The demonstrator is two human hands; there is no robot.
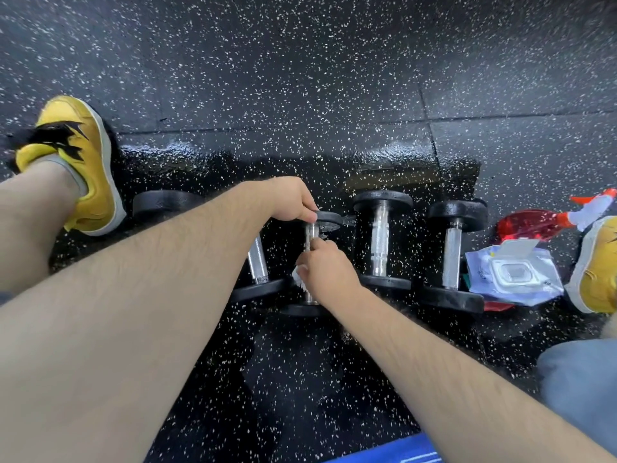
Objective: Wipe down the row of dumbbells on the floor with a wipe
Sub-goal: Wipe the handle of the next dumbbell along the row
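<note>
Several black dumbbells with chrome handles lie in a row on the speckled rubber floor. My left hand (291,199) grips the far black head of the second dumbbell (312,228). My right hand (325,270) wraps a white wipe (298,279) around that dumbbell's chrome handle. My left forearm partly hides the leftmost dumbbell (257,262). To the right lie a third dumbbell (380,242) and a fourth dumbbell (452,259), both untouched.
An open pack of wipes (514,274) lies right of the row, with a red spray bottle (537,223) behind it. My yellow shoes (80,162) flank the row on both sides. The floor near the dumbbells looks wet and glossy.
</note>
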